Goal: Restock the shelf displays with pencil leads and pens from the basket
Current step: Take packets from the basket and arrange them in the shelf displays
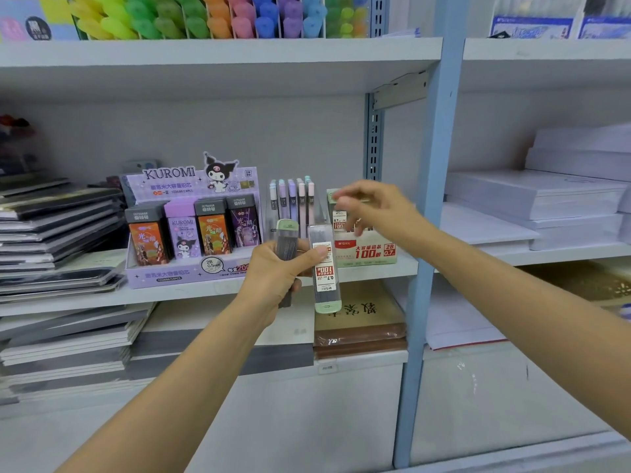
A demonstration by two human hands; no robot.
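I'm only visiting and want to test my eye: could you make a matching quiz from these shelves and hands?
Things:
1. Kuromi display box
2. pens
3. lead cases
4. paper stacks

Place or state:
A. gripped in the left hand
B. pastel, standing upright
C. white, in the right-hand bay
D. purple, cartoon character on top

Pairs: 1-D, 2-B, 3-A, 4-C

Two clear plastic pencil-lead cases with pale green caps (pixel 324 268) stand upright in the left hand (pixel 273 278), one cap-down, before the white-and-red lead display box (pixel 370 252).
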